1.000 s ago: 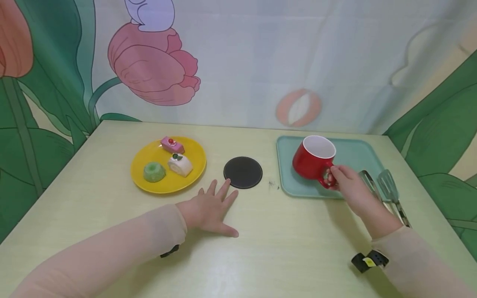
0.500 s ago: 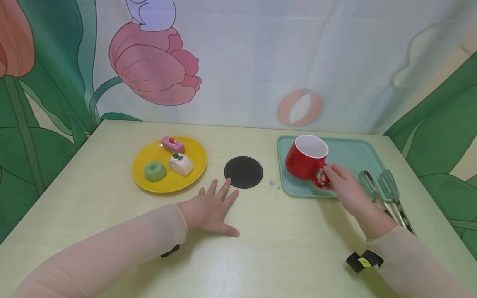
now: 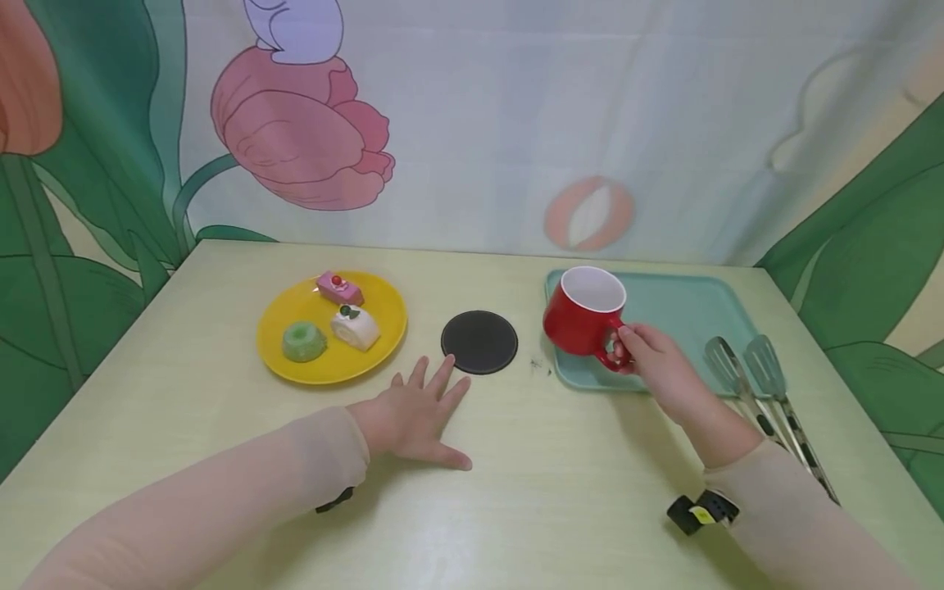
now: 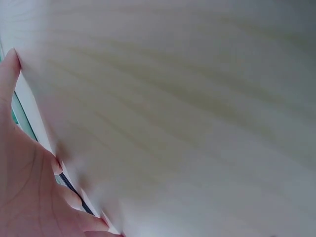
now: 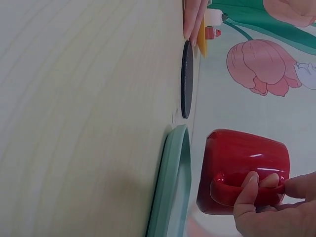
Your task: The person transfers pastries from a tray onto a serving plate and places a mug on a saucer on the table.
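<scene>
My right hand [image 3: 660, 360] grips a red mug [image 3: 578, 319] by its handle. The mug, white inside, is upright and overlaps the left end of a pale green tray [image 3: 686, 307] in the head view. In the right wrist view the mug [image 5: 244, 163] shows raised above the tray [image 5: 173, 173], fingers curled through the handle. My left hand [image 3: 413, 418] lies with fingers spread on the table, fingertips at the near edge of a round black coaster [image 3: 479, 342]. Only part of the left hand [image 4: 29, 182] shows in the left wrist view.
A yellow plate [image 3: 276, 365] at the left bears a pink cake slice [image 3: 340, 288], a white roll cake [image 3: 356, 326] and a green ring-shaped cake [image 3: 303, 341]. A slotted spatula [image 3: 767, 365] and another slotted utensil [image 3: 726, 365] lean on the tray's right front. A printed curtain [image 3: 472, 123] hangs behind the table.
My right hand has carried the red mug leftward over the tray, to its left edge. The left hand has stayed in place.
</scene>
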Demonstrator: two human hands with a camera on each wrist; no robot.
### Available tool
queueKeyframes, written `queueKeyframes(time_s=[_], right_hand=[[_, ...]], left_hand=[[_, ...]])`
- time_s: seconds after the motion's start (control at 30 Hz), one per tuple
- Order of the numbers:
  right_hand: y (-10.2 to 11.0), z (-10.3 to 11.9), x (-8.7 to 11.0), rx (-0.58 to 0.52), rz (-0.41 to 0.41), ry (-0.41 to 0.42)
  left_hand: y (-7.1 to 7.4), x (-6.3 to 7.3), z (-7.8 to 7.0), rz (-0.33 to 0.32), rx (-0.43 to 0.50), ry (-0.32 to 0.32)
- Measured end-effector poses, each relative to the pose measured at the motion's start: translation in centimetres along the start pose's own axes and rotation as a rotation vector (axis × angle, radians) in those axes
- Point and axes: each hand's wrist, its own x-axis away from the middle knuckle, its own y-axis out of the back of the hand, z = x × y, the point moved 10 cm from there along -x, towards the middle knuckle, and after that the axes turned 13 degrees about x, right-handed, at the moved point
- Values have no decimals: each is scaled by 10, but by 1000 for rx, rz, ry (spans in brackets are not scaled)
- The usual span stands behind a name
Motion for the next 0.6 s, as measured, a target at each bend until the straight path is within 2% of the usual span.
queueKeyframes(time_s=[0.6], right_hand=[[-22, 18, -7, -11, 34, 46]], left_hand=[[-1, -2, 1, 2, 1, 4]])
